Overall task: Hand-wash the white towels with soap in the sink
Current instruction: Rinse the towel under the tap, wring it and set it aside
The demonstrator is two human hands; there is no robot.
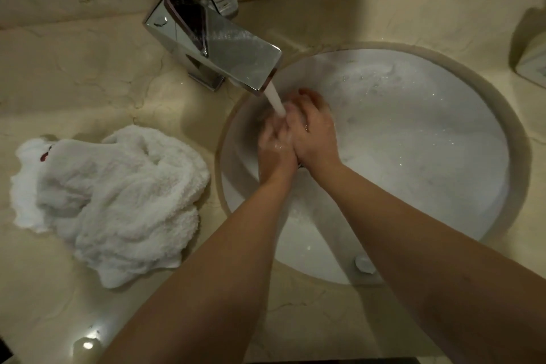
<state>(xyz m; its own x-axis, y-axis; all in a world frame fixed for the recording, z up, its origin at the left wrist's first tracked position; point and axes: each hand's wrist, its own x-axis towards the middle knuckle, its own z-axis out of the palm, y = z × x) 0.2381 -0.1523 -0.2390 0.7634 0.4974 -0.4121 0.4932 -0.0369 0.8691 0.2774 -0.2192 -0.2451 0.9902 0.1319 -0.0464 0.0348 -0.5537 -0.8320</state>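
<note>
My only view came from the head camera, which looked steeply down from close above the sink, with the faucet beyond its far-left rim and the countertop left.

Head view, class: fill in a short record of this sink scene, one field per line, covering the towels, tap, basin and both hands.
towels: white towels heaped on the counter, left of the sink, outside the basin
tap: chrome tap running, water stream falling on the hands
basin: sink with foam on its wall
left hand: under the stream, touching the right, holding no towel
right hand: laid against the left, fingers relaxed
</note>
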